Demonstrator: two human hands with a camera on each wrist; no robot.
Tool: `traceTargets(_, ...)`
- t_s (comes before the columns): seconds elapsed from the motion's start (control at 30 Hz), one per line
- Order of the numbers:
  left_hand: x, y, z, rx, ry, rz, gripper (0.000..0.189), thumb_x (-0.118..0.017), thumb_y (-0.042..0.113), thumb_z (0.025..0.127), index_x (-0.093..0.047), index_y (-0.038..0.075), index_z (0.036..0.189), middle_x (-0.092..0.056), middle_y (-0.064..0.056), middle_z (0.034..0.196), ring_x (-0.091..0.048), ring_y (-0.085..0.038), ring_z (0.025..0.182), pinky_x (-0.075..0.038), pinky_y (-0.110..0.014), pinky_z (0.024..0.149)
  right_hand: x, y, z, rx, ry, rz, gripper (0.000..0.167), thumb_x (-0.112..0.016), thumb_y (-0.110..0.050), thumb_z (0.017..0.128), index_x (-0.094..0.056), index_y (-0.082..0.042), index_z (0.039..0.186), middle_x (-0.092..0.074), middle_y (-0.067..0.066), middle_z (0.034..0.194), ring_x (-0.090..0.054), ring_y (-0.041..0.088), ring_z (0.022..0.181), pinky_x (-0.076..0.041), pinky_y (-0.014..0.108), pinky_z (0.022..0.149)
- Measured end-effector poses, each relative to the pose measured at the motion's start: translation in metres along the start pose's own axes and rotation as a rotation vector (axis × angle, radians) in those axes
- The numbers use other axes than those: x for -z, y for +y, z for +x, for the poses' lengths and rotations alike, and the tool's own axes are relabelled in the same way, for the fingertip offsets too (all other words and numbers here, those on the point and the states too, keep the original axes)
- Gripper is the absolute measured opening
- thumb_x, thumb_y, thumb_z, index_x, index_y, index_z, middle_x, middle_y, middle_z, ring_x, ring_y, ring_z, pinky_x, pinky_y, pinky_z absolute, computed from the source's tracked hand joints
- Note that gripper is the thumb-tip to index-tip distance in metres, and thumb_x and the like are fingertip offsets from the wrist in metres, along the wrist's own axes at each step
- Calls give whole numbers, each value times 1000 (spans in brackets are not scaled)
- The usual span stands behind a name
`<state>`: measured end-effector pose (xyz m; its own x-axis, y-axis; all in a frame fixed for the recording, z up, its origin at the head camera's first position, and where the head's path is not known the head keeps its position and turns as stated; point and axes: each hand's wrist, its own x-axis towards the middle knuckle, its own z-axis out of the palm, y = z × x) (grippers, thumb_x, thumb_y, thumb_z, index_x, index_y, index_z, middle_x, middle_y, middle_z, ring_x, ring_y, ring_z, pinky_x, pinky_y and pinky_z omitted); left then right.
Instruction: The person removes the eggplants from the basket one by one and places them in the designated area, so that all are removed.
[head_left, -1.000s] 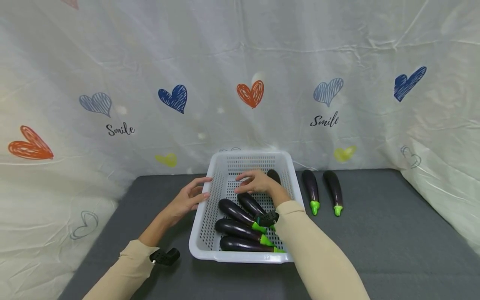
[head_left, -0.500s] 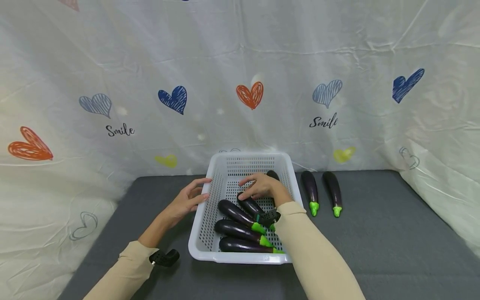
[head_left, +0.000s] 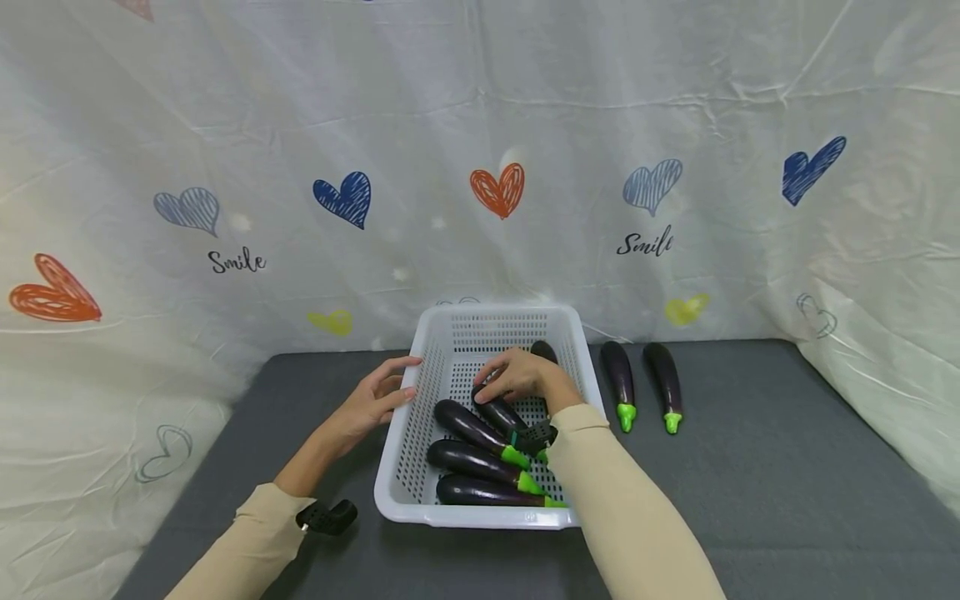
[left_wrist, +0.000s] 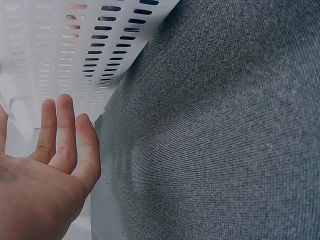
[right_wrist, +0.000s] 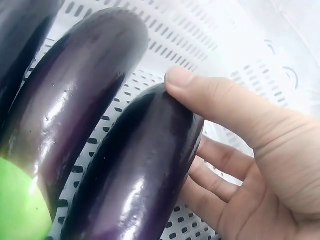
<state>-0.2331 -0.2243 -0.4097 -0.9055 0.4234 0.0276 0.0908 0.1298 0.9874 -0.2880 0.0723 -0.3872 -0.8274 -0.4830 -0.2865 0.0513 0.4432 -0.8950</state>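
A white perforated plastic basket (head_left: 480, 517) holds several dark purple eggplants with green stem ends. My right hand (head_left: 519, 375) reaches inside and grips the blunt end of one eggplant (right_wrist: 140, 165); the thumb presses its top and the other fingers curl along its far side. To its left lies a neighbouring eggplant (right_wrist: 75, 95). Behind the right hand, another eggplant (head_left: 543, 351) is partly hidden. My left hand (head_left: 370, 406) touches the basket's left rim with relaxed, spread fingers. In the left wrist view, several of its fingers extend beside the slotted wall (left_wrist: 75, 55).
Two eggplants, one nearer the basket (head_left: 618, 379) and one farther right (head_left: 663, 379), lie side by side on the grey cloth-covered table (head_left: 787, 467). A white curtain (head_left: 420, 108) printed with hearts hangs right behind the table.
My right hand has come down from above the eggplant onto its blunt end, its thumb and fingers closing in around it. The left hand stays at the rim.
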Motion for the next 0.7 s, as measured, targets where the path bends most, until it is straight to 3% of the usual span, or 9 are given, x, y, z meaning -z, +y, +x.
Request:
traceTargets(0.27,-1,1,0,5,0,-5,56,-61,17,104,-38,17,155,-44,-27,143,-56,-40,120,-52,-56,88,0,0,4,-7,-5,86,37,-85,-10,83,-73,-3,117,-67,11,115,-63,26,105,-55,48,86)
traceTargets(0.47,-1,0,-1,3,7,2,55,-61,17,104,-38,17,155,-44,-27,143,-56,-41,119,-53,-55,87,3,-2,3,-23,5,71,39,-86,-14,82,-73,-6,118,-65,11,117,-59,31,110,-55,52,83)
traceTargets(0.7,-1,0,0,1,7,10,55,-60,18,105,-38,18,155,-43,-27,144,-55,-41,120,-53,-55,88,7,-8,3,-1,15,102,40,-86,-13,82,-73,-4,119,-65,13,118,-62,30,103,-56,50,82)
